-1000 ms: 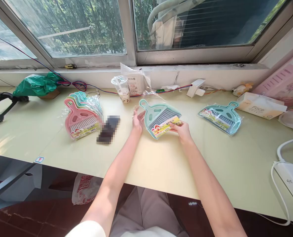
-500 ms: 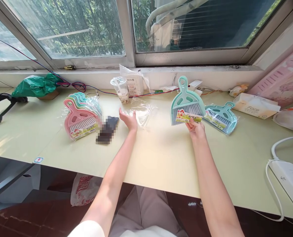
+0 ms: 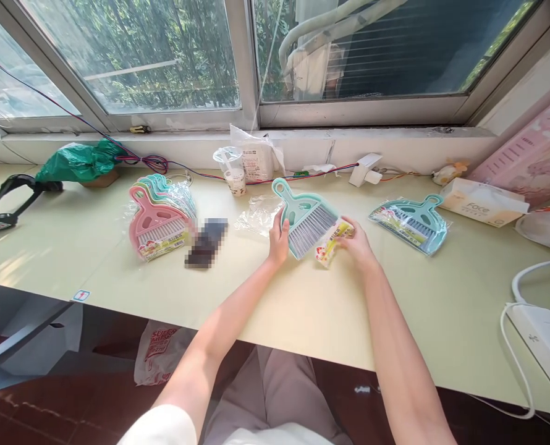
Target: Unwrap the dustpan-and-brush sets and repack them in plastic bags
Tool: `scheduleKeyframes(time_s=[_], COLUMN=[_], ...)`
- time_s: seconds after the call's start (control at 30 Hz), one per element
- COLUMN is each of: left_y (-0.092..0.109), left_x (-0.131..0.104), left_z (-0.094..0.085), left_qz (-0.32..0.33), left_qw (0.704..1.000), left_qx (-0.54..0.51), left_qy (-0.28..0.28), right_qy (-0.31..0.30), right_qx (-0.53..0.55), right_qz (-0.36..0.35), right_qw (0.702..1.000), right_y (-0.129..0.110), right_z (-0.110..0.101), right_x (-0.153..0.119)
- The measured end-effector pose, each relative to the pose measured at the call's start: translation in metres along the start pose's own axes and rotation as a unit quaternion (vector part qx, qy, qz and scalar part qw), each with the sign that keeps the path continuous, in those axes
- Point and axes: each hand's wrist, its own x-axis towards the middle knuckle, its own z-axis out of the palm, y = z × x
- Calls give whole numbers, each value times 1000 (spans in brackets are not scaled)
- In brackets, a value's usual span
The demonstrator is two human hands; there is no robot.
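Observation:
My left hand (image 3: 279, 240) grips the left edge of a mint-green dustpan and brush set (image 3: 313, 221), tilted above the table with its grey bristles facing me. My right hand (image 3: 356, 246) pinches a printed paper label (image 3: 333, 241) at the set's lower right edge; it looks bent and partly off the bristles. A crumpled clear plastic bag (image 3: 258, 215) lies just left of my left hand. To the right rests another mint set (image 3: 411, 224) in clear wrapping. Over on the left is a stack of wrapped sets, a pink one (image 3: 158, 225) in front.
A blurred dark phone (image 3: 206, 243) lies by the stack. A lidded plastic cup (image 3: 232, 172) and a white packet (image 3: 259, 157) stand near the window sill. A tissue pack (image 3: 484, 201) and a white power strip (image 3: 541, 340) are at right. A green bag (image 3: 78, 162) sits far left.
The dustpan set has moved left and tilted. My left hand has left the clear bag's side and taken hold of the set. My right hand has pulled the label partly away from the bristles.

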Motion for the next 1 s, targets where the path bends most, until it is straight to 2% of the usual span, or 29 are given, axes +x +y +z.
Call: scheduleKeyframes(time_s=[0.03,0.1,0.17,0.23,0.33,0.43,0.63,0.8,1.0], left_y=[2,5,5,4,1,1,5,9,11], left_x=[-1,-4,-7,-12,-17,-20,-22,-22,-20], left_z=[-1,-3,-4,-3,-2,-2,0,1,2], left_qz=[8,14,14,7,-4,2,7,-19,-14], left_qw=[1000,1000,999,997,989,985,981,987,984], left_qx=[3,10,20,34,67,94,103,70,85], left_qy=[-3,-13,-31,-70,-133,-143,-162,-141,-155], right_qy=[56,130,146,119,82,86,110,121,106], right_qx=[-72,-193,-239,-225,-175,-145,-129,-116,-80], right_qz=[-48,-160,-247,-291,-292,-264,-248,-247,-245], right_qw=[995,959,928,922,937,950,954,955,960], right_y=[-2,-7,-16,-25,-34,-36,-37,-41,-41], right_z=[-2,-2,8,25,53,66,59,58,52], right_x=[-1,-4,-12,-21,-34,-38,-34,-34,-30])
